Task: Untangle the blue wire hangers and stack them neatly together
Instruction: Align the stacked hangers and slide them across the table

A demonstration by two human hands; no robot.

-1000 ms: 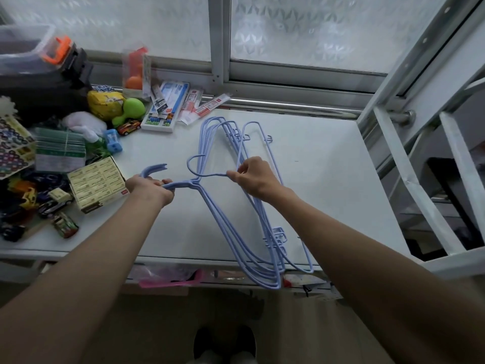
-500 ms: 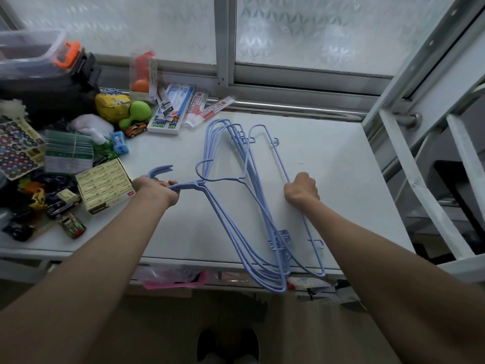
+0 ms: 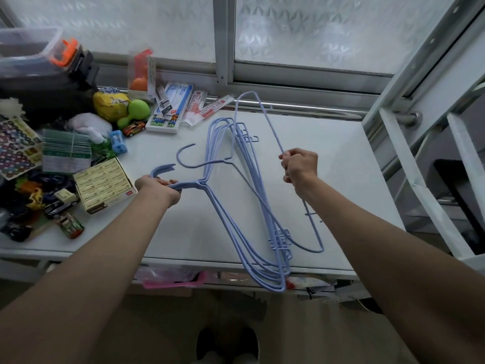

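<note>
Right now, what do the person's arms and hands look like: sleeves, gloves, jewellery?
Both forearms are bare right up to the frame edge; no sleeve shows. The left hand and right hand wear no gloves. No watch, bracelet or ring is visible on the parts in view. No markings or cables show on either arm.

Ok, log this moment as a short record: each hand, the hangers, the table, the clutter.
left hand: closed around the necks of the bunched hangers, just below their hooks
right hand: closed on the wire of one hanger, held out to the right of the bunch
bunched hangers: blue, on the table, lower ends past the near edge
single hanger: blue, its hook lying over the bunch
table: white, below a window
clutter: yellow box, toy cars, sticker sheets, at the left
</note>
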